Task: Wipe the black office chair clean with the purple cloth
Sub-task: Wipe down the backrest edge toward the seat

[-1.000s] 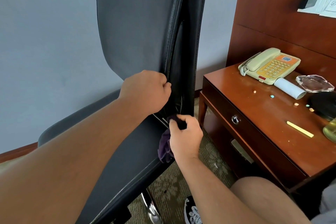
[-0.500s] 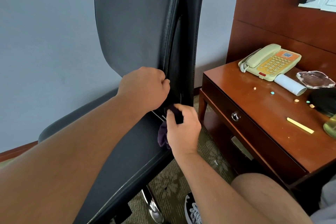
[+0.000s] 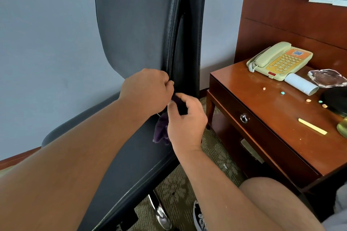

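The black office chair (image 3: 135, 24) stands in front of me, its tall backrest upright and its seat sloping toward the lower left. My left hand (image 3: 148, 90) grips the stitched side edge of the backrest near its base, fingers curled round the seam. Just below it, my right hand (image 3: 185, 120) pinches the purple cloth (image 3: 161, 129) against the gap between backrest and seat. The cloth hangs down in a bunch under my fingers; its upper part is hidden in shadow.
A wooden side table (image 3: 262, 110) with a drawer stands close on the right, carrying a beige telephone (image 3: 279, 60), a white roll (image 3: 300, 85), a glass ashtray (image 3: 326, 78) and small bits. The chair's chrome base (image 3: 159, 212) and my shoe (image 3: 200, 217) are on the patterned carpet.
My right hand has moved the cloth upward along the joint, closer to my left hand. The left hand keeps its grip on the backrest edge.
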Motion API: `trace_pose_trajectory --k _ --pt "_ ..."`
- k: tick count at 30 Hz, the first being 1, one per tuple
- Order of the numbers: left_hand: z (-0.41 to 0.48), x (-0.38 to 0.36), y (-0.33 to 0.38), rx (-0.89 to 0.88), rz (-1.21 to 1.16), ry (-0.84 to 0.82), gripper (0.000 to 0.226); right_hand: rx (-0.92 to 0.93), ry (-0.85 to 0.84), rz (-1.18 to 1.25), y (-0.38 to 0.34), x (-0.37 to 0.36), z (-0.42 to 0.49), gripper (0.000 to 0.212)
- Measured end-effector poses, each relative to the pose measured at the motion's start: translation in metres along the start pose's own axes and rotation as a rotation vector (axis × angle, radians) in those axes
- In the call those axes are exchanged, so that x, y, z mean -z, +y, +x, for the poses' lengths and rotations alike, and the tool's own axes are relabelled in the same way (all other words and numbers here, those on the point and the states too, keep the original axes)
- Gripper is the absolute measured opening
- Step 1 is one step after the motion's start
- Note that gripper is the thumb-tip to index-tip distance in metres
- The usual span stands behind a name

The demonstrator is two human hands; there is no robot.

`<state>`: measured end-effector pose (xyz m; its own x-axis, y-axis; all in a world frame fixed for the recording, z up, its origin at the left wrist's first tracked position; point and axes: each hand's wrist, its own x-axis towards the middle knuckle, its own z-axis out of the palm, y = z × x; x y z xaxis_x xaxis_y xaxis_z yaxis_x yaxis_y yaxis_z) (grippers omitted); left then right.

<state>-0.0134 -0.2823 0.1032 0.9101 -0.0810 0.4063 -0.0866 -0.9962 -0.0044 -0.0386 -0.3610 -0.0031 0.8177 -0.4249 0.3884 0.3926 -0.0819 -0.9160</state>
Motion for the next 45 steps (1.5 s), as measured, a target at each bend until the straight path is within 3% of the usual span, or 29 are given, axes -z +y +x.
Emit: trace_pose_trajectory --k 2,8,12,14,18,20,22,26,29,35,37,41,45 --pt "0.000 0.000 0.000 0.000 0.001 0.002 0.043 -0.014 -0.011 -0.029 0.010 0.003 -0.003 0.015" --pt "0.000 0.000 0.000 0.002 0.002 0.012 0.043 -0.390 -0.066 -0.099 0.042 0.012 -0.020 0.012" --pt "0.000 0.000 0.000 0.003 0.009 0.010 0.043 -0.507 -0.032 -0.070 0.038 0.010 -0.021 0.014" --pt "0.000 0.001 0.001 -0.001 0.008 0.010 0.043 -0.451 -0.019 -0.014 0.026 0.007 -0.019 0.013" --pt "0.000 0.000 0.001 -0.002 0.013 0.002 0.042 -0.168 -0.008 0.078 0.000 0.003 -0.005 0.020" --pt "0.001 0.000 0.001 -0.005 0.008 0.000 0.042 -0.141 -0.002 0.060 0.003 0.003 -0.003 0.017" --pt "0.000 0.000 0.002 -0.006 0.002 0.004 0.043 -0.268 -0.008 0.021 0.019 0.006 -0.008 0.015" --pt "0.000 0.000 0.002 -0.004 -0.003 0.002 0.043 -0.707 0.006 -0.032 0.054 0.008 -0.025 0.012" --pt "-0.001 0.000 0.001 -0.003 -0.009 0.004 0.043 -0.802 0.037 0.001 0.060 0.002 -0.028 0.009" --pt "-0.002 0.000 0.001 0.001 -0.004 0.003 0.043 -0.776 0.143 0.063 0.041 0.001 -0.027 0.010" --pt "-0.002 0.001 0.001 -0.004 -0.005 -0.001 0.043 -0.649 0.102 0.030 0.031 0.005 -0.026 0.012" --pt "-0.003 0.001 0.001 -0.006 -0.019 0.009 0.043 -0.179 -0.033 -0.117 0.017 0.009 -0.013 0.011" --pt "-0.003 0.000 0.002 -0.004 -0.016 0.014 0.043 -0.086 -0.169 -0.358 0.033 0.017 -0.013 0.011"
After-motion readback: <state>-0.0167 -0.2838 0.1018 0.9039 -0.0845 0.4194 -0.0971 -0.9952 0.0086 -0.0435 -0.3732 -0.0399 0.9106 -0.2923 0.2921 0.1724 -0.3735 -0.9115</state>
